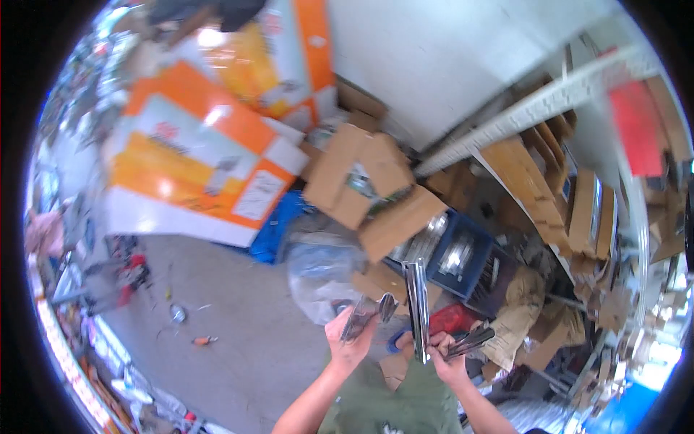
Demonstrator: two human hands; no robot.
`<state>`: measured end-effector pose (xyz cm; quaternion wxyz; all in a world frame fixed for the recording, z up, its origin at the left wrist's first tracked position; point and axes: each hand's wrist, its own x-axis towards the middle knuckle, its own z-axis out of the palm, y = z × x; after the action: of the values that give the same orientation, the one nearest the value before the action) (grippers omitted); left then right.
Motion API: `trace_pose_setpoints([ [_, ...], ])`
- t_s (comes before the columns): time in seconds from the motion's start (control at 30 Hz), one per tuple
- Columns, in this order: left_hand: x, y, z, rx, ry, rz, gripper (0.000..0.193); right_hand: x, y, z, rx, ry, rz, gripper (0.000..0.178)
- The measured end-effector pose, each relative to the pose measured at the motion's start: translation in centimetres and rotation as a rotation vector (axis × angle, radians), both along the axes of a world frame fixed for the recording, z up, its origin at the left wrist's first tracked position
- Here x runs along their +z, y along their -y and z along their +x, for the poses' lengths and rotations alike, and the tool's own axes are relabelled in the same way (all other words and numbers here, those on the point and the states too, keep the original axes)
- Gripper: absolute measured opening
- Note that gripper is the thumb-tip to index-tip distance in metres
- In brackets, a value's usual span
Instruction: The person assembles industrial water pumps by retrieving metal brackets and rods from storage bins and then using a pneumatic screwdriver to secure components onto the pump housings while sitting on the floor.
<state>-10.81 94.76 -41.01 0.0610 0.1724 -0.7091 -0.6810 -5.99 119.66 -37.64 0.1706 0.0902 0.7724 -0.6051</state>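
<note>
My left hand is closed around a flat shiny metal piece. A dark rounded metal end shows just to its right; whether it belongs to the same piece I cannot tell. My right hand grips a bundle of short shiny metal strips that points off to the right. Between the hands a long polished metal profile stands nearly upright in the picture, its lower part against the right hand's fingers. Both hands are in front of my green top.
Ahead lie an opened cardboard box and a blue crate with shiny metal parts. Large orange-and-white printed boxes stand at the left. A perforated metal shelf post slants across the right. A small orange-handled tool lies on the floor.
</note>
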Motion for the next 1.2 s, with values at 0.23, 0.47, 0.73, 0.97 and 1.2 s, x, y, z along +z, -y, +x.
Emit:
trace_pose_setpoints([
  [0.23, 22.7, 19.0, 8.7, 0.478, -0.093, -0.014, 0.012, 13.1, 20.3, -4.6, 0.593, -0.349, -0.273, 0.03],
  [0.47, 25.6, 28.7, 21.9, 0.693, -0.178, 0.575, 0.032, 18.2, 38.1, 1.2, 1.187, 0.059, -0.493, 0.029],
  [0.73, 21.6, 36.1, 26.0, 1.037, -0.242, 0.847, 0.025, 19.6, 53.4, 3.8, 1.618, 0.02, -0.007, 0.048],
  [0.97, 21.3, 50.6, 28.4, 1.122, -0.206, 0.703, 0.026, 22.3, 70.7, 5.8, 1.727, 0.044, 0.146, 0.052],
  [1.2, 24.7, 60.6, 38.6, 0.854, -0.484, 0.826, 0.047, 24.6, 84.6, 13.5, 2.175, -0.007, 0.117, 0.063],
])
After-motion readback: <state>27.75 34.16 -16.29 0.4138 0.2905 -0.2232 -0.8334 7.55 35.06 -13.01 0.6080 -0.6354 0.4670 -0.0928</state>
